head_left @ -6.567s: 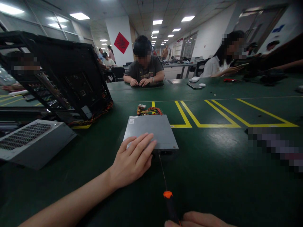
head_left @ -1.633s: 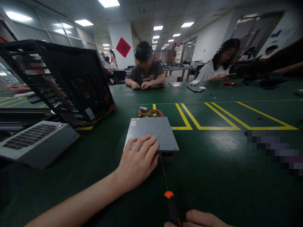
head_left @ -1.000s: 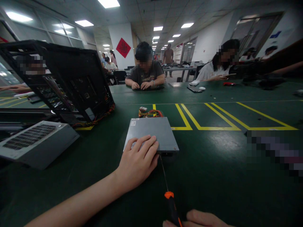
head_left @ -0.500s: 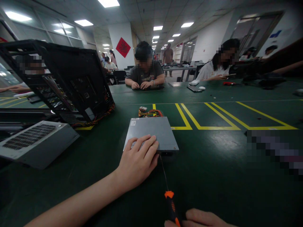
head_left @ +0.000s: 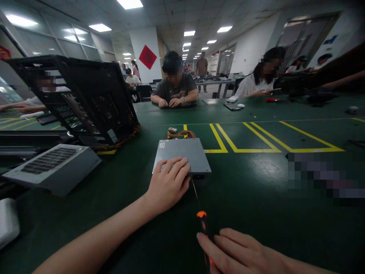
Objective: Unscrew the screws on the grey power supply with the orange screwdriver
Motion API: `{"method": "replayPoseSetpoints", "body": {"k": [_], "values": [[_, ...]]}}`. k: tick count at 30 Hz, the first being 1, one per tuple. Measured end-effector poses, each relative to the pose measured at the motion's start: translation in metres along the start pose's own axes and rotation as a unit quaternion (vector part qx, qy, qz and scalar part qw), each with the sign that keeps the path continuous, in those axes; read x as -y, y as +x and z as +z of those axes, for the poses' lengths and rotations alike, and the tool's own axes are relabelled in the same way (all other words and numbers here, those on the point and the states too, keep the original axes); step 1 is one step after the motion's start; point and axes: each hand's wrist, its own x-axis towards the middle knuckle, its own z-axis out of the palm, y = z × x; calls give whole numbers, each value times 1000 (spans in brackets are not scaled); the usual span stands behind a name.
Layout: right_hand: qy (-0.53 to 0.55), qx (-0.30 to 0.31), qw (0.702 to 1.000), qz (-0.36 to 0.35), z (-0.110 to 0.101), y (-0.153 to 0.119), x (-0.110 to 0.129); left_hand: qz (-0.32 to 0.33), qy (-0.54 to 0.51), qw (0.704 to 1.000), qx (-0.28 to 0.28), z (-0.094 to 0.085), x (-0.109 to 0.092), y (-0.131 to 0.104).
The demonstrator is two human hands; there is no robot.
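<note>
A grey computer power supply unit [head_left: 182, 150] lies on the green table, its bundle of coloured cables [head_left: 180, 133] at the far side. My left hand [head_left: 168, 184] grips its near edge, fingers over the top face and thumb down by the front. Lower right, my right hand [head_left: 236, 251] is closed around the black and orange handle of a screwdriver [head_left: 202, 220]. The screwdriver's thin shaft slants up to the unit's front face beside my left thumb; the tip's contact point is hidden.
A black computer case [head_left: 85, 99] stands at left, with a second grey power supply [head_left: 57, 165] before it. A white object [head_left: 8, 222] sits at the left edge. Yellow tape [head_left: 253, 150] marks the table. Across it, a person [head_left: 174, 85] sits with hands on the table.
The view has shifted slightly, bringing the white object in at the left edge and more of my right hand into sight. My left hand remains on the power supply, the screwdriver at its front.
</note>
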Motion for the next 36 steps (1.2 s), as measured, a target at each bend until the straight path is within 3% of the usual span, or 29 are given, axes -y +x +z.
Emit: {"method": "replayPoseSetpoints", "body": {"k": [1, 4, 7, 11, 14, 20, 27, 33, 36], "values": [[11, -14, 999, -26, 3, 0, 2, 0, -1, 1000, 0, 0, 0, 0], [-28, -42, 999, -14, 8, 6, 10, -1, -5, 1000, 1, -2, -2, 0], [-79, -52, 993, -76, 8, 14, 14, -7, -7, 1000, 2, -3, -4, 0], [-110, -78, 985, -107, 5, 19, 11, -16, -7, 1000, 8, -5, -8, -1], [-112, -101, 985, -84, 4, 17, 8, -25, -6, 1000, 10, -5, -11, -1], [-125, -72, 987, -67, 3, 8, 9, -35, -9, 999, 6, -4, -16, -1], [-92, -151, 983, -38, 4, 4, 0, -55, -16, 998, -9, -3, -21, -4], [-105, -88, 989, -56, -1, 3, 4, -74, -13, 997, -10, 3, -20, -8], [-124, -104, 985, -62, -3, 4, 4, -74, -15, 997, -9, 3, -20, -9]]}}
